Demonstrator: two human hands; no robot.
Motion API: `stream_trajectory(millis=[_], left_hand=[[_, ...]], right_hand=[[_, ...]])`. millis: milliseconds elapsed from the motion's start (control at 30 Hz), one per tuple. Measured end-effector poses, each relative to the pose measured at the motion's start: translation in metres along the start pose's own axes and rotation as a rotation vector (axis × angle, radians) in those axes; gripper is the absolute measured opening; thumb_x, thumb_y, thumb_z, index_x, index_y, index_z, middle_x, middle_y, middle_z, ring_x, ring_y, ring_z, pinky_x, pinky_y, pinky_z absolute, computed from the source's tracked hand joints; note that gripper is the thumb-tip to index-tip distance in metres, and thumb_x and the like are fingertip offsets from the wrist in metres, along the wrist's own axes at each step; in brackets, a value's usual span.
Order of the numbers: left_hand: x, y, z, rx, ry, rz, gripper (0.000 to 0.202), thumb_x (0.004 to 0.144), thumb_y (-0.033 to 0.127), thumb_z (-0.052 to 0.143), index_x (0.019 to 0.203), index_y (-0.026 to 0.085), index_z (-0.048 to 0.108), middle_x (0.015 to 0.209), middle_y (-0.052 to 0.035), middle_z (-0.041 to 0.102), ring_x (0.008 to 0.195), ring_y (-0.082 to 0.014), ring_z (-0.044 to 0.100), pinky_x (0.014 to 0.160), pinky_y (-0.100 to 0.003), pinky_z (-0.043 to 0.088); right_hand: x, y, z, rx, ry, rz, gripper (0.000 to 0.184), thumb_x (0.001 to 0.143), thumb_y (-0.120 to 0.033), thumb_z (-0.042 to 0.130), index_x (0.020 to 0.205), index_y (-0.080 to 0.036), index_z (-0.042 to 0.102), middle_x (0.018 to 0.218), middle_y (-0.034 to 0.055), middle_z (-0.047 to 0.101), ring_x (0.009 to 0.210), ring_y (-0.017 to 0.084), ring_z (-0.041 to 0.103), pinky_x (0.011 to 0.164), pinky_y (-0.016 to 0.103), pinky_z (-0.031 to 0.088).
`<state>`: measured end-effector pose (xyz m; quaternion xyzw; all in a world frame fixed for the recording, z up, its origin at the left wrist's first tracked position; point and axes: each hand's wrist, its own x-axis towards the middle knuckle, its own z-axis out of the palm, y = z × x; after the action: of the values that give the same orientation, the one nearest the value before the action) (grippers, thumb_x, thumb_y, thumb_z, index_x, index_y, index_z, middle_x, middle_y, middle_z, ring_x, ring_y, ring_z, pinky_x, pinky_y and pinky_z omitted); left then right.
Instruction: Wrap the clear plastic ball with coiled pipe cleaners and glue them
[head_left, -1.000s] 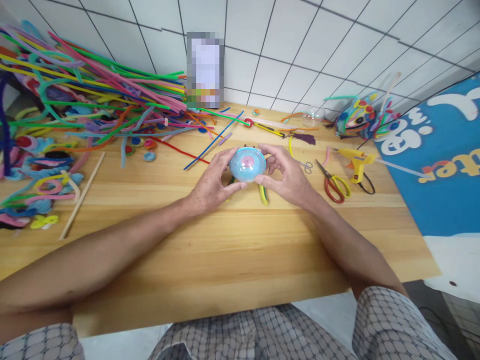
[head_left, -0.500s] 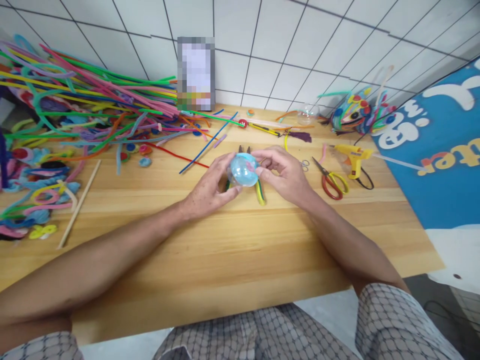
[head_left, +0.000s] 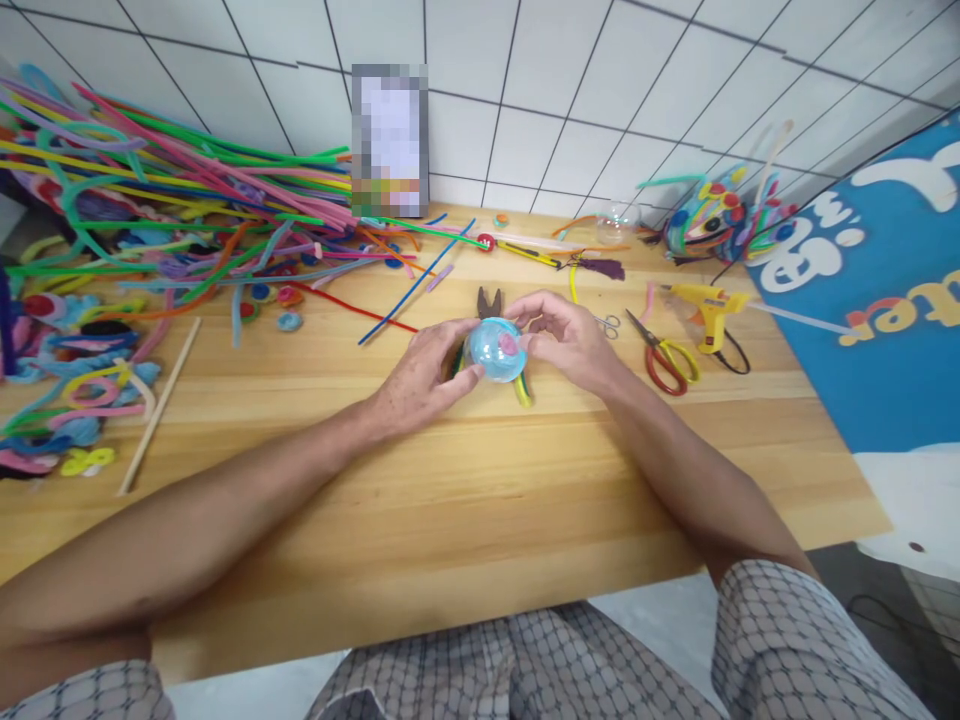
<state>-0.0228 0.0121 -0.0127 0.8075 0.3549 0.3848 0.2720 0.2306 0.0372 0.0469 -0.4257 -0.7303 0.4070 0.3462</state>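
A clear plastic ball (head_left: 491, 352) with light blue material and a round pink piece (head_left: 508, 344) showing on or in it is between my two hands. My left hand (head_left: 424, 378) grips its left side, thumb at the bottom and fingers behind. My right hand (head_left: 564, 340) is curled at the right edge, thumb and fingertips against the ball beside the pink piece. Beneath the ball lie pliers (head_left: 490, 300) with dark jaws and yellow-green handles, partly hidden by the ball and my left hand.
Pipe cleaners (head_left: 225, 200) in many colours heap at the left, near a wooden stick (head_left: 159, 405). Scissors (head_left: 666, 360) and a yellow glue gun (head_left: 709, 312) lie right. A screen (head_left: 390, 140) leans on the tiled wall. Behind stand a clear ball (head_left: 616, 222) and a colourful fish-like craft (head_left: 705, 222).
The ball has come slightly right and toward me, turning so the pink piece shows more fully. My right fingertips have moved off the pink piece to the edge. More of the pliers' jaws shows.
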Motion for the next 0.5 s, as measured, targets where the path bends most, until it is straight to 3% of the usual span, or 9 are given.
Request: stream_trajectory(millis=[133,267,367,500], left_hand=[[-0.001,0.004,-0.001,0.044,-0.002,0.036,0.055,0.108,0.044,0.058,0.156,0.02,0.049,0.154,-0.0183,0.062,0.146,-0.0313,0.059,0.125,-0.053,0.048],[-0.002,0.005,0.002,0.101,0.007,0.154,0.067,0.102,0.037,0.067,0.162,0.02,0.042,0.167,-0.0227,0.045,0.158,-0.0355,0.045,0.129,-0.057,0.043],[-0.001,0.001,0.006,0.109,0.002,0.187,0.075,0.096,0.039,0.077,0.161,0.025,0.043,0.162,-0.0202,0.051,0.151,-0.0358,0.053,0.124,-0.057,0.049],[0.0,-0.002,0.011,0.04,0.043,0.191,0.071,0.094,0.033,0.079,0.156,0.024,0.046,0.153,-0.0175,0.061,0.145,-0.0327,0.06,0.121,-0.054,0.053]], right_hand=[[0.002,0.005,-0.002,0.073,-0.035,0.011,0.037,0.084,-0.048,0.084,0.11,-0.023,0.074,0.113,0.0056,0.077,0.1,0.022,0.07,0.093,0.039,0.058],[0.003,0.011,0.004,0.124,0.01,-0.027,0.039,0.084,-0.053,0.086,0.107,-0.023,0.074,0.11,0.0053,0.078,0.097,0.021,0.071,0.091,0.039,0.059],[0.001,0.009,0.009,0.163,0.04,-0.048,0.039,0.082,-0.052,0.089,0.104,-0.023,0.075,0.108,0.0052,0.078,0.099,0.021,0.072,0.093,0.038,0.059],[-0.001,0.001,0.01,0.225,0.067,-0.001,0.035,0.082,-0.049,0.089,0.103,-0.024,0.076,0.103,0.0038,0.078,0.097,0.02,0.072,0.092,0.037,0.061]])
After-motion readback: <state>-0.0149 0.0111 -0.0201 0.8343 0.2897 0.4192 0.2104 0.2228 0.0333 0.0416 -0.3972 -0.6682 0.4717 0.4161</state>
